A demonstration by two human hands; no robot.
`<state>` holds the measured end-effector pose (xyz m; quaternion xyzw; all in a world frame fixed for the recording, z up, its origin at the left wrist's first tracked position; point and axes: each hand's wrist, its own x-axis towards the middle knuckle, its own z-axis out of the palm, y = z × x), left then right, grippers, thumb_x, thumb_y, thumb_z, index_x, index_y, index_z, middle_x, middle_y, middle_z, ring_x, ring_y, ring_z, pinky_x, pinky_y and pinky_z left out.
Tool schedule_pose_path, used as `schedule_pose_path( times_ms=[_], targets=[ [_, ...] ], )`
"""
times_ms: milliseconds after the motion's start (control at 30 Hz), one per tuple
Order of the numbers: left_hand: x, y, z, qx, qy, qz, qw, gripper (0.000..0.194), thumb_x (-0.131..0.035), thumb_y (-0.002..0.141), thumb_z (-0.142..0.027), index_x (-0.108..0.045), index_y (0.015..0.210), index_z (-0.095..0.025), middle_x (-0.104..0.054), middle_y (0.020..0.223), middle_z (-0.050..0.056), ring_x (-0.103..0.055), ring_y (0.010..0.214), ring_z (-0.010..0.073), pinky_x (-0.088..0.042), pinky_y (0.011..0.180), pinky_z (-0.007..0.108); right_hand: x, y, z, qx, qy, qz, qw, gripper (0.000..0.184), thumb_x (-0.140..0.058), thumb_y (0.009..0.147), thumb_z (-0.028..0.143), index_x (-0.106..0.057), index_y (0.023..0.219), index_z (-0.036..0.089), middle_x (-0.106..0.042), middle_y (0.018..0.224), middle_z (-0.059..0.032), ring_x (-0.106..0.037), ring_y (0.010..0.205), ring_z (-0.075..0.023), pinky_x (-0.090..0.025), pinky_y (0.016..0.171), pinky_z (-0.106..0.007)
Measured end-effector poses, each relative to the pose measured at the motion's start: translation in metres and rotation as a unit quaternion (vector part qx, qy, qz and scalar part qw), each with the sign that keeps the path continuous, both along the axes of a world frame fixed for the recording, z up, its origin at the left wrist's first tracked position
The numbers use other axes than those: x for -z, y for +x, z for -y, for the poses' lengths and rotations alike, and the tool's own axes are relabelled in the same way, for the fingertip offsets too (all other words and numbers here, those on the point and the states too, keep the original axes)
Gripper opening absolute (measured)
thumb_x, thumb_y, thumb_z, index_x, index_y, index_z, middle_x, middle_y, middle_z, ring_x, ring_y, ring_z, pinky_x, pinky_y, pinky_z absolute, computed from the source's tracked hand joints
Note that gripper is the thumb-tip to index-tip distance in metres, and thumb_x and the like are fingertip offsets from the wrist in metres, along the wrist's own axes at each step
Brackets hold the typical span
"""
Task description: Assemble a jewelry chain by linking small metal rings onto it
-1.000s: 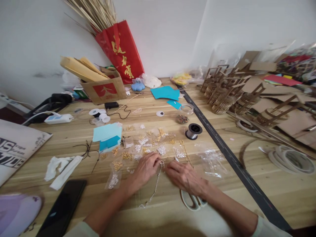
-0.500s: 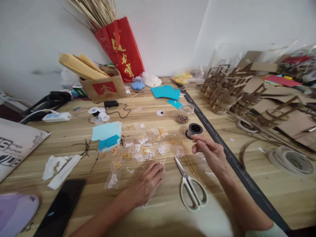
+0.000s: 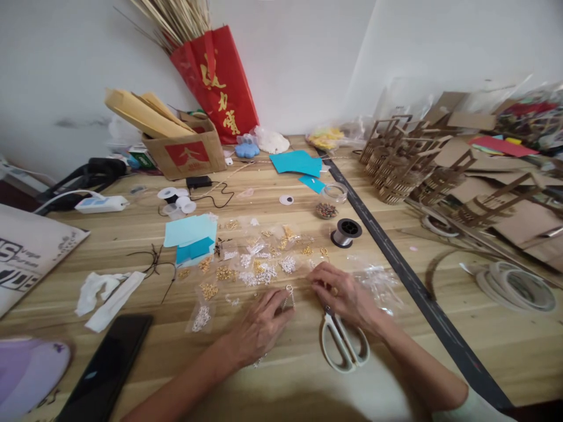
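Observation:
My left hand [image 3: 264, 328] rests low over the table, its fingers curled around a thin silver chain [image 3: 289, 291] with a ring at its upper end. More of that chain pokes out below the palm. My right hand [image 3: 345, 293] is just to the right, fingertips bent together in a pinch; whatever may be between them is hidden. Under this hand lie white-handled scissors [image 3: 345, 349], their blades covered by it. Ahead of both hands are small bags and heaps of silver beads [image 3: 266, 274] and gold findings [image 3: 226, 274]. A spool of clear thread [image 3: 346, 232] stands beyond my right hand.
Blue cards [image 3: 189, 237], a black phone [image 3: 105, 369] and white strips [image 3: 109, 299] lie at the left. Small bamboo baskets [image 3: 400, 170] and coiled strips [image 3: 519, 287] occupy the right. A red bag [image 3: 220, 88] and a cardboard box [image 3: 185, 155] stand against the wall.
My right hand has come down and left from beside the spool to over the scissors blades, close to my left hand. My left hand stays nearly in place with the chain.

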<state>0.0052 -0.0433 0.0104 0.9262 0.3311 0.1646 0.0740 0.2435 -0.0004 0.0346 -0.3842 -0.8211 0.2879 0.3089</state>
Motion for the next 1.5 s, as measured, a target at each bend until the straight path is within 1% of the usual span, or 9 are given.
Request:
schedule_pose_path(
  times_ms=[100, 167, 333, 533, 767, 900, 1133, 1367, 1500],
  targets=[
    [-0.002, -0.002, 0.0, 0.002, -0.003, 0.012, 1.0, 0.03, -0.05, 0.09, -0.01, -0.059, 0.117, -0.018, -0.054, 0.125, 0.014, -0.05, 0.119, 0.0274, -0.052, 0.095, 0.046, 0.001, -0.009, 0.006, -0.061, 0.002, 0.074, 0.995, 0.015, -0.048, 0.095, 0.018, -0.063, 0.097, 0.018, -0.062, 0.09, -0.0048, -0.061, 0.072, -0.0143, -0.048, 0.064, -0.025],
    [-0.003, -0.003, 0.001, -0.003, -0.008, 0.027, 1.0, 0.027, -0.049, 0.091, -0.012, -0.059, 0.116, -0.018, -0.056, 0.122, 0.013, -0.051, 0.118, 0.0267, -0.051, 0.096, 0.046, 0.002, -0.014, 0.01, -0.079, 0.017, 0.134, 0.988, 0.014, -0.049, 0.095, 0.017, -0.062, 0.09, 0.018, -0.06, 0.087, -0.0032, -0.06, 0.073, -0.0145, -0.046, 0.064, -0.025],
    [-0.007, -0.007, 0.01, -0.044, -0.031, 0.04, 0.998, 0.006, -0.055, 0.09, -0.017, -0.061, 0.091, -0.015, -0.059, 0.094, 0.009, -0.055, 0.095, 0.0239, -0.054, 0.083, 0.04, 0.007, -0.024, 0.016, -0.082, 0.056, 0.232, 0.968, 0.013, -0.051, 0.095, 0.017, -0.058, 0.084, 0.019, -0.061, 0.088, -0.0022, -0.059, 0.071, -0.0133, -0.04, 0.059, -0.023],
    [-0.004, -0.015, 0.033, -0.086, 0.019, 0.041, 0.995, 0.012, -0.057, 0.088, -0.022, -0.056, 0.077, -0.017, -0.057, 0.08, 0.006, -0.052, 0.083, 0.0231, -0.051, 0.077, 0.04, 0.01, -0.03, 0.019, -0.082, 0.104, 0.275, 0.952, 0.014, -0.046, 0.097, 0.017, -0.058, 0.091, 0.019, -0.063, 0.091, -0.0033, -0.06, 0.07, -0.0131, -0.035, 0.053, -0.024],
    [0.001, -0.025, 0.053, -0.115, 0.01, 0.057, 0.992, 0.014, -0.051, 0.09, -0.019, -0.056, 0.077, -0.018, -0.058, 0.079, 0.006, -0.052, 0.081, 0.0219, -0.051, 0.072, 0.036, 0.017, -0.031, 0.021, -0.09, 0.132, 0.299, 0.941, 0.015, -0.046, 0.097, 0.016, -0.057, 0.088, 0.019, -0.064, 0.089, -0.0034, -0.06, 0.07, -0.0139, -0.034, 0.051, -0.025],
    [0.003, -0.029, 0.057, -0.117, 0.001, 0.075, 0.99, 0.017, -0.047, 0.091, -0.014, -0.057, 0.079, -0.018, -0.057, 0.078, 0.005, -0.052, 0.08, 0.0205, -0.05, 0.071, 0.033, 0.02, -0.03, 0.022, -0.078, 0.114, 0.288, 0.947, 0.015, -0.044, 0.098, 0.016, -0.057, 0.09, 0.018, -0.064, 0.092, -0.004, -0.061, 0.073, -0.0143, -0.037, 0.055, -0.024],
    [0.004, -0.035, 0.057, -0.122, 0.016, 0.082, 0.989, 0.022, -0.046, 0.093, -0.014, -0.055, 0.074, -0.018, -0.055, 0.074, 0.004, -0.05, 0.077, 0.0197, -0.047, 0.071, 0.032, 0.021, -0.027, 0.02, -0.09, 0.089, 0.27, 0.954, 0.018, -0.042, 0.099, 0.018, -0.057, 0.09, 0.018, -0.063, 0.091, -0.0039, -0.06, 0.073, -0.0136, -0.039, 0.058, -0.023],
    [-0.01, -0.034, 0.039, -0.151, 0.03, 0.039, 0.987, 0.026, -0.046, 0.094, -0.017, -0.055, 0.07, -0.017, -0.054, 0.07, 0.003, -0.048, 0.074, 0.0199, -0.045, 0.072, 0.036, 0.018, -0.021, 0.016, -0.102, 0.077, 0.248, 0.96, 0.014, -0.047, 0.096, 0.017, -0.058, 0.089, 0.019, -0.063, 0.096, -0.0045, -0.061, 0.078, -0.0147, -0.042, 0.063, -0.025],
    [-0.016, -0.017, 0.022, -0.106, 0.029, 0.037, 0.993, 0.022, -0.043, 0.095, -0.014, -0.06, 0.08, -0.016, -0.058, 0.082, 0.006, -0.051, 0.085, 0.0213, -0.048, 0.077, 0.038, 0.011, -0.02, 0.017, -0.087, 0.065, 0.272, 0.956, 0.013, -0.047, 0.095, 0.015, -0.058, 0.087, 0.018, -0.063, 0.095, -0.0036, -0.06, 0.073, -0.0133, -0.041, 0.062, -0.024]
  ],
)
